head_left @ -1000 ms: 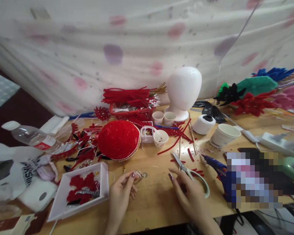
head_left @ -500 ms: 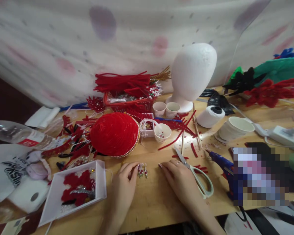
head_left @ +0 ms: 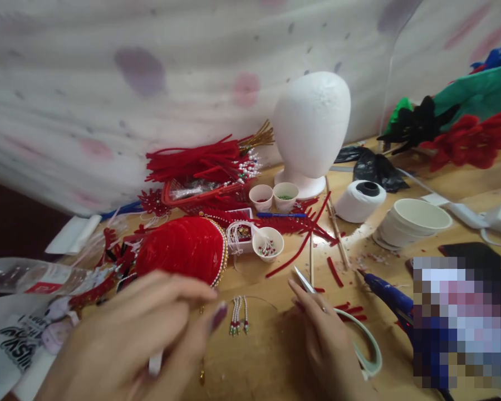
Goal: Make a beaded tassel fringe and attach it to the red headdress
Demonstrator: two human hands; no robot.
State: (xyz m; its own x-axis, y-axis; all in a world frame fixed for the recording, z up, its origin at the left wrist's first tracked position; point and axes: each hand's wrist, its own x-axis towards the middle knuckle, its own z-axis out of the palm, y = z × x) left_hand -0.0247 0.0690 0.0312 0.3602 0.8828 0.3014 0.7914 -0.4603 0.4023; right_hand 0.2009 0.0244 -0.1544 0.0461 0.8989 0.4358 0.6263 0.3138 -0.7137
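Observation:
My left hand is raised close to the camera over the table's near left, fingers curled toward the thumb; whether it pinches anything is unclear. Just right of its thumb, small beaded tassels on a thin wire lie on the wooden table. My right hand lies flat with fingers stretched over pale green scissors, whose blade tip pokes out past the fingertips. A red velvet hat with a pearl rim sits just behind my left hand.
Behind stand a white foam head, a red basket of pipe cleaners, small paper cups, a thread spool and stacked cups. A blue glue gun lies right, a water bottle left.
My left hand let the beaded tassels down onto the table, then rose toward the camera. The right hand stayed on the scissors. The view moved closer and tilted lower.

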